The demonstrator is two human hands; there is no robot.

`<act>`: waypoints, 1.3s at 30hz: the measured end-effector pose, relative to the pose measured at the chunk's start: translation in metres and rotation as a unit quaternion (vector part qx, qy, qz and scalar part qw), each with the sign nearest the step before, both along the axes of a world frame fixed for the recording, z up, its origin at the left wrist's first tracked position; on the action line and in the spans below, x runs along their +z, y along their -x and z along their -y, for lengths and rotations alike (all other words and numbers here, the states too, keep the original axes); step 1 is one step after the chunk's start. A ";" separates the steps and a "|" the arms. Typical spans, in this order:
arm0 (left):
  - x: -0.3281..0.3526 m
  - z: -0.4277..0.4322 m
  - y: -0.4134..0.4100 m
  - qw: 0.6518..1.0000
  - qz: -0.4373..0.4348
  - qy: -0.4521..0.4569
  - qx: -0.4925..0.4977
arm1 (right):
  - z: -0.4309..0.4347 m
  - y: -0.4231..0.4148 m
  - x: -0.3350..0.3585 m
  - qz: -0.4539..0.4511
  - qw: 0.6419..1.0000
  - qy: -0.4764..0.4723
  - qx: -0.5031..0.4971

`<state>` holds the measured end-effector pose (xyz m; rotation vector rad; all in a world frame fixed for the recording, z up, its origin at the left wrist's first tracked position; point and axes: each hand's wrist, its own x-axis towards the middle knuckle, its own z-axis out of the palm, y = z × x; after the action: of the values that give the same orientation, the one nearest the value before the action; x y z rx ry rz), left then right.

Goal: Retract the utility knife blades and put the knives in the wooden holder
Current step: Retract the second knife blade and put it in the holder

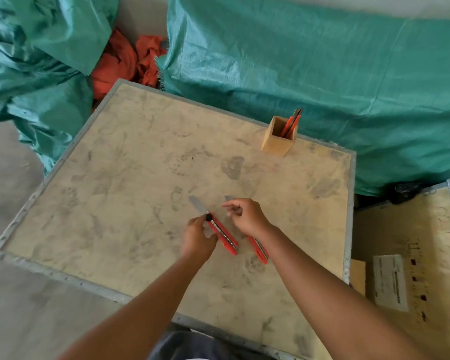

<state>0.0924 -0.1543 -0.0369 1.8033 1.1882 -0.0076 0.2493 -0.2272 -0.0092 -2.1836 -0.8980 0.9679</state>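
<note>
Two red utility knives lie side by side on the plywood crate top (pixel 130 193), both with blades extended. My left hand (pixel 197 237) pinches the left knife (pixel 225 236) near its black slider knob, and its bare blade points up and left. My right hand (pixel 246 216) hovers over the right knife (pixel 259 249), fingers loosely curled and apart, hiding most of it; only the blade tip and the rear of the handle show. The wooden holder (pixel 277 141) stands upright near the far right edge with red knives (pixel 291 124) sticking out of it.
Green tarpaulin (pixel 322 74) covers bulky shapes behind and left of the crate. An orange cloth (pixel 125 63) lies between the tarps. A second plywood crate (pixel 411 255) with a paper label sits lower at the right. The crate top has metal edging.
</note>
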 end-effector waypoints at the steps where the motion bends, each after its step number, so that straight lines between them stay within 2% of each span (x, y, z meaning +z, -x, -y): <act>1: -0.002 0.008 0.000 1.000 0.005 0.005 0.008 | -0.004 0.001 -0.001 -0.001 1.000 0.009 0.027; 6: -0.004 0.036 -0.011 0.999 0.010 -0.029 0.043 | -0.022 0.005 -0.006 -0.005 0.987 0.058 0.150; 11: -0.013 0.045 -0.015 0.993 0.050 -0.014 0.108 | -0.030 0.007 -0.012 0.011 0.979 0.054 0.198; 14: -0.012 0.047 -0.012 0.987 0.070 0.008 0.145 | -0.031 0.008 -0.015 0.010 0.982 0.056 0.182; 20: -0.007 0.048 -0.003 0.983 0.099 0.040 0.148 | -0.027 0.007 -0.023 0.006 0.988 0.051 0.144; 23: -0.006 0.040 -0.001 0.986 0.110 0.051 0.113 | -0.023 0.005 -0.021 -0.033 0.993 0.047 0.101; 25: -0.001 0.034 0.002 0.982 0.124 0.101 0.099 | -0.019 0.003 -0.015 -0.059 0.996 0.032 0.059; 30: 0.029 0.015 0.010 0.973 0.164 0.152 0.059 | -0.012 0.003 0.014 -0.085 0.995 -0.037 -0.030; 34: 0.060 0.000 0.016 0.963 0.197 0.181 0.005 | -0.010 0.005 0.046 -0.081 0.991 -0.079 -0.065; 39: 0.096 -0.018 0.022 0.953 0.232 0.192 -0.017 | -0.006 0.011 0.081 -0.068 0.987 -0.118 -0.084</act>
<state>0.0709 -0.1360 0.0588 1.3797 0.7570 0.1490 0.2381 -0.2207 0.0720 -1.9335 -0.7140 0.8689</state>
